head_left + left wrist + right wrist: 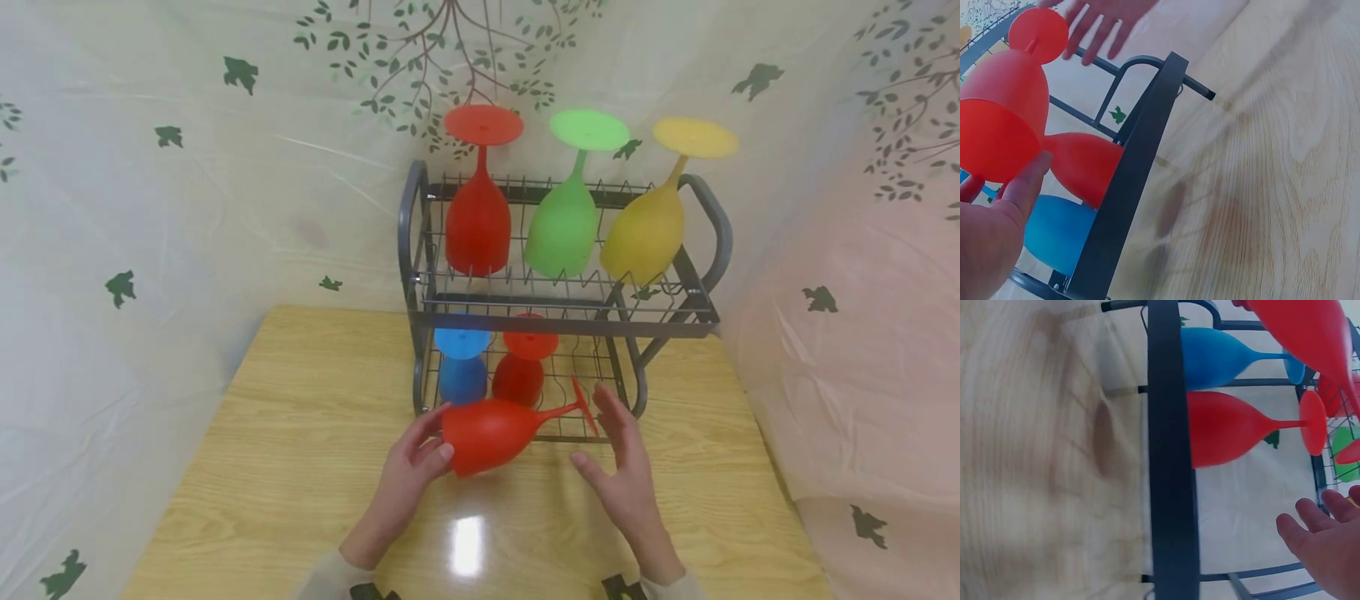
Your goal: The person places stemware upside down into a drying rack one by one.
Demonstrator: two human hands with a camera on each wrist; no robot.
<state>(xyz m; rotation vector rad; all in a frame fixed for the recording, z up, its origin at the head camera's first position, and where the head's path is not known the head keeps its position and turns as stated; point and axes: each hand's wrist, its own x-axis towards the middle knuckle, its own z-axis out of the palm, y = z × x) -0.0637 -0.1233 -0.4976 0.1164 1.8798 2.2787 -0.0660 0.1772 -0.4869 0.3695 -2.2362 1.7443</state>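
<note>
A red wine glass [491, 435] lies sideways in the air before the lower shelf, its foot toward the right. My left hand [411, 471] grips it by the rim end of the bowl, thumb on the near side. Beside the foot, my right hand [624, 479] is spread with thumb and fingers apart, holding nothing; in the right wrist view its fingers [1313, 517] are clear of the glass. Upside down on the lower shelf stand a blue wine glass [462, 379] and another red wine glass [519, 379], behind the held one.
A black two-tier dish rack [562, 325] stands on the wooden table [315, 400] against a leaf-patterned cloth [330, 192]. Its upper tier holds upturned red [477, 225], green [562, 225] and yellow [645, 233] wine glasses. The rack's curved side handle [720, 233] rises at the right.
</note>
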